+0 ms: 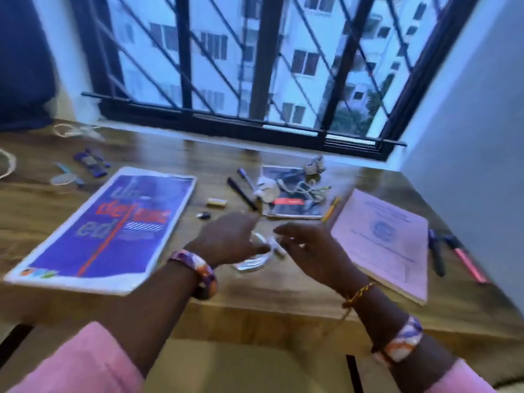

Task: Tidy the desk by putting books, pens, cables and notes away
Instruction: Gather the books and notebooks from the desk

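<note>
Head view

- Risk, cable (256, 258): a white coil lies on the tabletop (255, 302) near the front edge, under both hands. I judge a loose loop could spring open or slide off that edge if only one strand is lifted.
- Risk, blur: the frame is smeared, so I cannot place the cable's plug end with confidence; a reach made on this picture alone could miss it.
- Risk, clutter: a second tangle of cord (300, 191) sits on a small book (292, 207) further back, with a black pen (242, 192) just beside it. Dragging the cord would likely pull the pen and a crumpled note (313, 165) along.
- Risk, right edge: a dark pen (436, 255) and a pink marker (465, 260) lie near the wall side; a nudge to the pink booklet (388, 242) could roll them off.
- Left hand (229, 241): grip curled down onto the coil, fingers seeming to close on a loop; the contact itself is hidden beneath the hand.
- Right hand (309, 245): grip loosely spread, fingers extended toward the coil, tips at or just beside a white end piece. Whether it pinches anything I cannot tell.
- Remaining stock: large purple book (107, 231) flat at left, more white cable (7, 165) at the far left.
</note>
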`<action>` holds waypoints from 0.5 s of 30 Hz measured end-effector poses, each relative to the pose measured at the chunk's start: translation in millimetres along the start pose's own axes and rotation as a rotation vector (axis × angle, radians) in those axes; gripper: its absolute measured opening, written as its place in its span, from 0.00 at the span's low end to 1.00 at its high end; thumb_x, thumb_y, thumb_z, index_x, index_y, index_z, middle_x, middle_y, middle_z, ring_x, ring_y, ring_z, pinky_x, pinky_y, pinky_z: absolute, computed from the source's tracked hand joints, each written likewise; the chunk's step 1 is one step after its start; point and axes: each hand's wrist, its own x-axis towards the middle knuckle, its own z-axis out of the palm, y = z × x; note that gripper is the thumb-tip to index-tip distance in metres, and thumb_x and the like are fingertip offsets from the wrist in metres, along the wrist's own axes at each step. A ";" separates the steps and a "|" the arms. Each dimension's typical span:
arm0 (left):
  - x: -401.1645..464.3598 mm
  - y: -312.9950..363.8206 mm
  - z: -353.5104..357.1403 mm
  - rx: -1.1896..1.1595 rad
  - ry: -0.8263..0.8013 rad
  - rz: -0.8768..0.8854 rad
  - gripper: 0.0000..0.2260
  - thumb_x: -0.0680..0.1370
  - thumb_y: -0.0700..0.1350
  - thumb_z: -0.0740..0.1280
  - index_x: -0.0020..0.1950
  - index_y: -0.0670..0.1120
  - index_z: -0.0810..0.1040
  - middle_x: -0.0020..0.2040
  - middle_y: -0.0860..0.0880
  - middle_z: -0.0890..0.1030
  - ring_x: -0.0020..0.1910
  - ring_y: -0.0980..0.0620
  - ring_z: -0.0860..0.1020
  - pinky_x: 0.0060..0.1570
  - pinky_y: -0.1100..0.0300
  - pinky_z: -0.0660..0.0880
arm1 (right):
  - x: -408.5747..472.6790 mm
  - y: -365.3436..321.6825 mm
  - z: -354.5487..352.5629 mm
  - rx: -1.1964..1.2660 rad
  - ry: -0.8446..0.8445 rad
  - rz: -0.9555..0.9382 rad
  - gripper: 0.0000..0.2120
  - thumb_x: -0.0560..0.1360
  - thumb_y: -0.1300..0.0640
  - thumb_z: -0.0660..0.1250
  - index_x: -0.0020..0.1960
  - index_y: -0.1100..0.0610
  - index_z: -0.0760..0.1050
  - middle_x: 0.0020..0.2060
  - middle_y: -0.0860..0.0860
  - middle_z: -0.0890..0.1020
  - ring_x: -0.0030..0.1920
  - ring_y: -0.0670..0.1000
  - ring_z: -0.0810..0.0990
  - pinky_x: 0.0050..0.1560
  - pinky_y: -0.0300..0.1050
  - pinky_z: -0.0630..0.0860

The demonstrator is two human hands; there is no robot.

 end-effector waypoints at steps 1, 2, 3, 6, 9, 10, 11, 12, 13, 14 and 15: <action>23.5 33.4 7.2 0.000 0.002 0.065 0.25 0.75 0.57 0.65 0.68 0.47 0.67 0.67 0.44 0.73 0.66 0.45 0.70 0.61 0.51 0.70 | -3.8 28.5 -22.3 0.020 0.057 0.061 0.09 0.73 0.53 0.67 0.51 0.51 0.81 0.47 0.49 0.85 0.45 0.49 0.84 0.48 0.54 0.79; 41.3 58.7 14.2 -0.004 -0.008 0.104 0.23 0.75 0.56 0.64 0.67 0.47 0.68 0.66 0.44 0.73 0.65 0.45 0.71 0.60 0.51 0.71 | -7.8 52.2 -39.6 0.021 0.092 0.121 0.09 0.73 0.53 0.68 0.51 0.51 0.82 0.47 0.49 0.85 0.45 0.50 0.84 0.49 0.53 0.79; 61.6 84.3 22.2 -0.013 -0.028 0.127 0.22 0.76 0.55 0.64 0.67 0.46 0.69 0.65 0.43 0.74 0.65 0.45 0.71 0.59 0.52 0.72 | -12.6 79.1 -58.6 -0.020 0.109 0.190 0.09 0.73 0.53 0.68 0.53 0.51 0.81 0.49 0.50 0.85 0.47 0.50 0.84 0.52 0.51 0.78; 111.6 143.9 44.8 -0.052 -0.083 0.121 0.22 0.77 0.52 0.63 0.67 0.42 0.66 0.62 0.38 0.75 0.61 0.41 0.73 0.56 0.52 0.71 | -33.9 150.7 -108.1 -0.295 0.098 0.427 0.17 0.76 0.52 0.64 0.62 0.57 0.73 0.59 0.56 0.79 0.59 0.54 0.77 0.58 0.46 0.71; 144.5 165.7 68.2 -0.037 -0.105 -0.050 0.23 0.79 0.54 0.59 0.68 0.40 0.67 0.63 0.36 0.74 0.63 0.39 0.73 0.58 0.52 0.70 | -48.0 193.0 -128.6 -0.396 -0.009 0.650 0.21 0.77 0.50 0.61 0.63 0.63 0.68 0.61 0.62 0.75 0.63 0.59 0.72 0.59 0.48 0.69; 151.9 169.0 73.7 -0.007 -0.102 -0.111 0.23 0.79 0.55 0.59 0.67 0.40 0.69 0.64 0.36 0.73 0.63 0.39 0.72 0.59 0.52 0.70 | -49.5 200.8 -129.3 -0.341 -0.033 0.701 0.21 0.77 0.49 0.61 0.62 0.63 0.69 0.61 0.63 0.75 0.63 0.60 0.73 0.57 0.48 0.70; 158.1 171.8 77.1 0.018 -0.100 -0.153 0.24 0.79 0.56 0.58 0.65 0.40 0.71 0.64 0.36 0.72 0.63 0.39 0.73 0.59 0.52 0.71 | -50.0 206.4 -128.1 -0.281 -0.042 0.727 0.22 0.76 0.48 0.62 0.61 0.63 0.69 0.60 0.63 0.76 0.62 0.60 0.73 0.57 0.47 0.71; 162.4 173.3 78.1 0.035 -0.098 -0.176 0.24 0.79 0.57 0.58 0.64 0.39 0.72 0.64 0.37 0.73 0.63 0.40 0.73 0.58 0.52 0.71 | -49.0 208.7 -125.0 -0.245 -0.035 0.731 0.22 0.75 0.47 0.63 0.61 0.63 0.69 0.60 0.63 0.76 0.62 0.60 0.73 0.57 0.47 0.71; 166.9 176.7 78.6 0.049 -0.095 -0.183 0.24 0.79 0.57 0.57 0.63 0.39 0.73 0.63 0.38 0.74 0.63 0.40 0.73 0.58 0.53 0.71 | -46.9 210.8 -123.0 -0.233 -0.024 0.724 0.24 0.75 0.47 0.63 0.62 0.63 0.67 0.60 0.63 0.75 0.62 0.60 0.73 0.57 0.47 0.71; 171.2 179.3 78.6 0.059 -0.098 -0.183 0.23 0.79 0.57 0.57 0.62 0.39 0.74 0.63 0.39 0.75 0.62 0.41 0.74 0.57 0.55 0.71 | -44.4 213.3 -121.3 -0.222 -0.020 0.722 0.25 0.75 0.47 0.63 0.63 0.63 0.66 0.61 0.62 0.75 0.62 0.61 0.72 0.58 0.47 0.71; 174.7 180.7 77.9 0.061 -0.110 -0.188 0.23 0.79 0.56 0.56 0.61 0.39 0.74 0.63 0.40 0.76 0.62 0.42 0.74 0.56 0.55 0.71 | -42.1 213.7 -120.5 -0.197 -0.010 0.726 0.26 0.74 0.46 0.64 0.64 0.63 0.64 0.61 0.62 0.74 0.63 0.61 0.72 0.58 0.48 0.71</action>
